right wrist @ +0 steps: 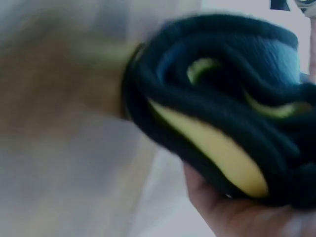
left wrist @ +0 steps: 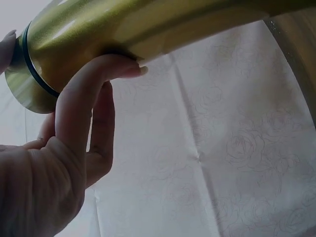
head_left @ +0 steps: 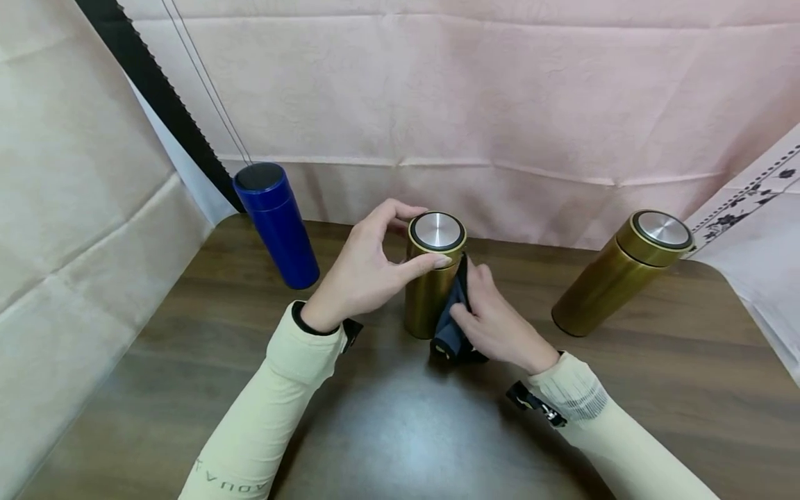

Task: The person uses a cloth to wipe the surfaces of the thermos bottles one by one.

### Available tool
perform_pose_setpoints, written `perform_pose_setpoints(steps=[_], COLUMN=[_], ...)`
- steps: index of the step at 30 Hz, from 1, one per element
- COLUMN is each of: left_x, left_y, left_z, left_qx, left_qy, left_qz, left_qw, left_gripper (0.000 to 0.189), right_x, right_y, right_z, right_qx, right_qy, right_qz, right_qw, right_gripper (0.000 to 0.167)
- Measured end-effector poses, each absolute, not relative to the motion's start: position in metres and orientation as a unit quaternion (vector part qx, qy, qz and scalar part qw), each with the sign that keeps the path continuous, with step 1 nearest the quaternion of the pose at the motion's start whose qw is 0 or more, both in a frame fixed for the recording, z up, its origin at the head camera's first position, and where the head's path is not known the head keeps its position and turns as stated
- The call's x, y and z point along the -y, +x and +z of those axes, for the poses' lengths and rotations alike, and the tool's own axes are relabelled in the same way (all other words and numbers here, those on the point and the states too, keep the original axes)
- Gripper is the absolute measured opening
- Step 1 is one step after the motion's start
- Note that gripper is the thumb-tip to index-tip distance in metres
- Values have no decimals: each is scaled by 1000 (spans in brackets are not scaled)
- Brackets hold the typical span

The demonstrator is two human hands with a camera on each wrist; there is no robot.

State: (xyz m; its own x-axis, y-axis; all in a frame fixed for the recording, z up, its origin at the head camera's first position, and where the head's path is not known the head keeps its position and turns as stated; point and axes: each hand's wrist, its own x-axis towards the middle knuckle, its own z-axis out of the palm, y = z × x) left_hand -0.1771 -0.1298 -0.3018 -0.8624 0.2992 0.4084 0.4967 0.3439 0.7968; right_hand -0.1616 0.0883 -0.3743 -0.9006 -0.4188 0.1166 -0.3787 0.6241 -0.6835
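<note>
A gold thermos flask (head_left: 431,298) with a silver disc on its lid stands upright on the table in front of me. My left hand (head_left: 375,260) grips it round the top, thumb on the near side; the left wrist view shows curled fingers against the gold wall (left wrist: 123,29). In my right hand (head_left: 500,319) is a folded dark blue cloth (head_left: 453,323), held against the flask's right side. Close up in the right wrist view, the cloth (right wrist: 217,108) shows dark folds with yellow patches between them. The flask's far side is hidden.
A blue flask (head_left: 281,236) with a dark lid stands at the back left. To the right is a second gold flask (head_left: 615,278), its lid in place. Pale cloth (head_left: 500,104) hangs behind the brown wooden table (head_left: 206,389).
</note>
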Motion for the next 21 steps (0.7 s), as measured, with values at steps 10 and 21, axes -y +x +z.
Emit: perform_pose_setpoints(steps=[10, 21], left_x=[132, 135], left_y=[-175, -177], left_z=[-304, -305], left_qx=[827, 825], left_qy=[-231, -257], left_qz=[-507, -500], left_qw=[74, 65], left_gripper=[56, 71], right_x=[-104, -136], right_y=[-166, -157], right_z=[-397, -360], right_qx=[-899, -894], right_qy=[-134, -134], right_qz=[-387, -427], right_qw=[157, -20], right_gripper=[77, 60])
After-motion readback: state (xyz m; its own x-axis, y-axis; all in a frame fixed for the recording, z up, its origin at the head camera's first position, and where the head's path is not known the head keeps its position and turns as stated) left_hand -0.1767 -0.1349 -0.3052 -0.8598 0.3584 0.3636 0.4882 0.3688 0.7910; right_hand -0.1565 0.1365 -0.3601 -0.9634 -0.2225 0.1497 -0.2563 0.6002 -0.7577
